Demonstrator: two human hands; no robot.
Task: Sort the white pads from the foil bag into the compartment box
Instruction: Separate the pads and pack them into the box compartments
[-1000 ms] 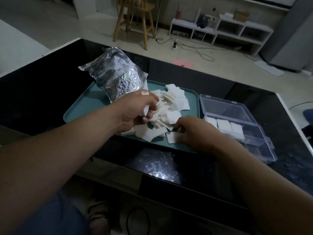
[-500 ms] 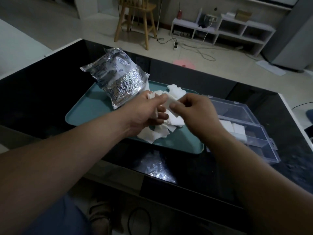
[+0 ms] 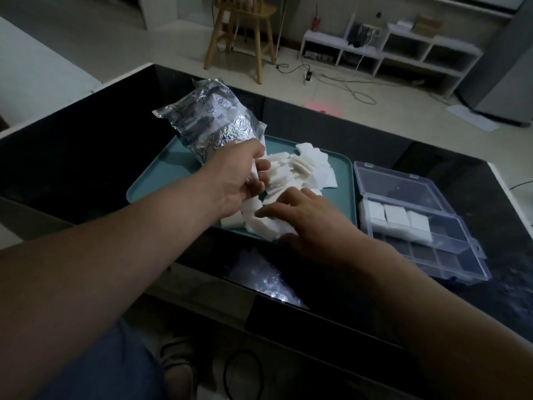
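A heap of white pads (image 3: 300, 171) lies on a teal tray (image 3: 150, 183). The crinkled foil bag (image 3: 213, 122) rests on the tray's far left part. My left hand (image 3: 239, 180) hovers over the heap and grips a few white pads in its curled fingers. My right hand (image 3: 305, 215) lies lower, at the tray's near edge, with fingers spread flat on the loose pads there. The clear compartment box (image 3: 432, 243) stands open to the right of the tray, with three stacks of pads (image 3: 396, 216) in its far row.
The tray and box sit on a dark glossy table (image 3: 72, 157). A wooden chair (image 3: 242, 33) and a low white shelf (image 3: 392, 50) stand on the floor beyond it, with cables (image 3: 343, 85) lying between them.
My right hand has come down from next to my left hand onto the pads at the tray's near edge. My left hand stays over the heap, holding pads.
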